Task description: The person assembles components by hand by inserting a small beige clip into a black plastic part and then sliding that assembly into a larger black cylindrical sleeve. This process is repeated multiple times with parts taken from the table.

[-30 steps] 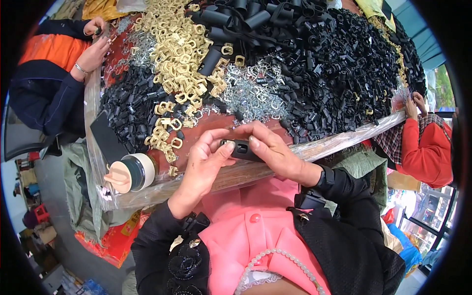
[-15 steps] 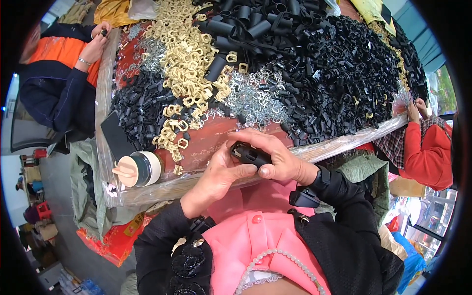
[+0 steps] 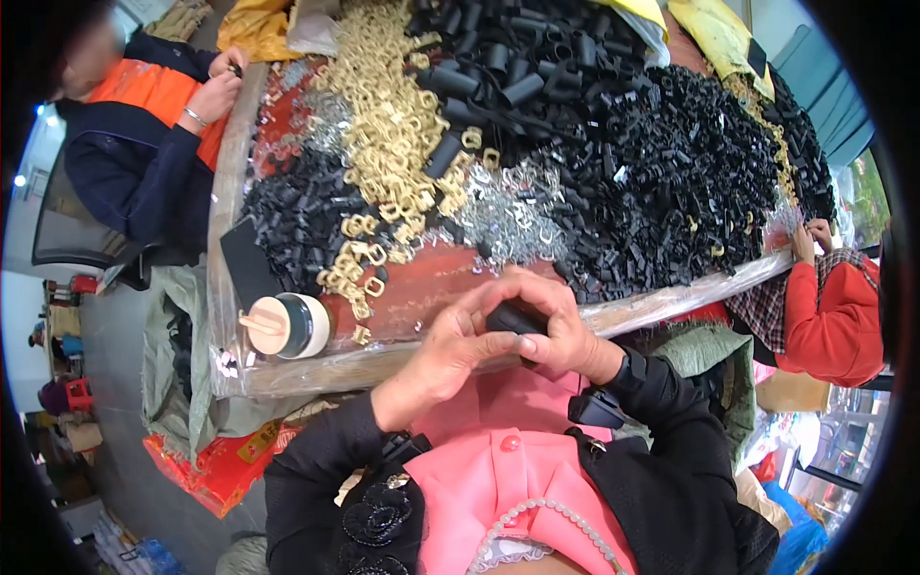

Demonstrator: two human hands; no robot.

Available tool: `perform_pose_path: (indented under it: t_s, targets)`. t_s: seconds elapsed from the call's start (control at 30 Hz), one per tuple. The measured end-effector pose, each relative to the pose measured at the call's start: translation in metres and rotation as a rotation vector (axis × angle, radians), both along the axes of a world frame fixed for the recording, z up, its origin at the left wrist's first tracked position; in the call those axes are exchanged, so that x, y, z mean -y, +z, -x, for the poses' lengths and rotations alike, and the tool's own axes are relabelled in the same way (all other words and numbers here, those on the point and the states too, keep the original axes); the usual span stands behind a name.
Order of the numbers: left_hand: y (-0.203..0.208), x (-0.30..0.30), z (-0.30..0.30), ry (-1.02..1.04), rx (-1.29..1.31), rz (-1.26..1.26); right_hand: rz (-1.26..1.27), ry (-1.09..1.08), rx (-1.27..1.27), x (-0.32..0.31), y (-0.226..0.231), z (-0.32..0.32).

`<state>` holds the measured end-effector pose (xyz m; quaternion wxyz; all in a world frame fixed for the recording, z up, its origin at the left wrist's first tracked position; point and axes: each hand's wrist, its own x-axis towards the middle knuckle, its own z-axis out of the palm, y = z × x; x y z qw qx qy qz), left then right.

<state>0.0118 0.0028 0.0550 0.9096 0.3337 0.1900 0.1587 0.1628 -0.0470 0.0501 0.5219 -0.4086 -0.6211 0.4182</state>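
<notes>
Both my hands are together over the table's near edge, closed around one black plastic part [image 3: 510, 320]. It is a rounded, tube-like housing, partly covered by fingers. My left hand [image 3: 443, 351] grips its left end, with the thumb stretched along its near side. My right hand [image 3: 565, 335] wraps its other end, fingers curled over the far side and thumb tip close to the left one. Just beyond my hands lies a heap of silver metal clips and springs [image 3: 508, 206]. Cream plastic loops [image 3: 393, 144] spread to its left.
Small black parts [image 3: 661, 182] cover the right of the table [image 3: 436, 278], with black tubes [image 3: 522, 89] behind. Near the left corner stand a lidded jar [image 3: 302, 326] and a dark flat slab [image 3: 247, 264]. Other people work at the left [image 3: 144, 144] and right [image 3: 824, 316].
The black part has turned in my hands, so its open slotted side no longer shows. My hands have shifted slightly right in the picture; the whole scene has shifted a little too.
</notes>
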Motion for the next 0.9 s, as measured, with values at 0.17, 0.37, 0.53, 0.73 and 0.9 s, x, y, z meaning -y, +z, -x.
perform_pose_path:
  t_s: [0.17,0.37,0.53,0.73,0.9]
  targets:
    - [0.005,0.006,-0.003,-0.129,-0.039,-0.063,-0.018,0.02,0.093,0.018,0.035,-0.017]
    - [-0.032,-0.012,0.003,-0.133,-0.142,-0.364,0.237,-0.217,0.33,0.146,0.062,-0.097]
    - [-0.043,-0.016,-0.01,-0.074,-0.151,-0.313,0.722,-0.423,0.786,0.264,0.053,-0.108]
    - [-0.059,-0.023,-0.025,-0.078,-0.129,-0.379,0.86,-0.378,0.733,0.198,0.058,-0.109]
    - [-0.051,-0.032,-0.02,0.01,-0.305,-0.973,0.271,-0.187,0.872,0.033,0.051,-0.12]
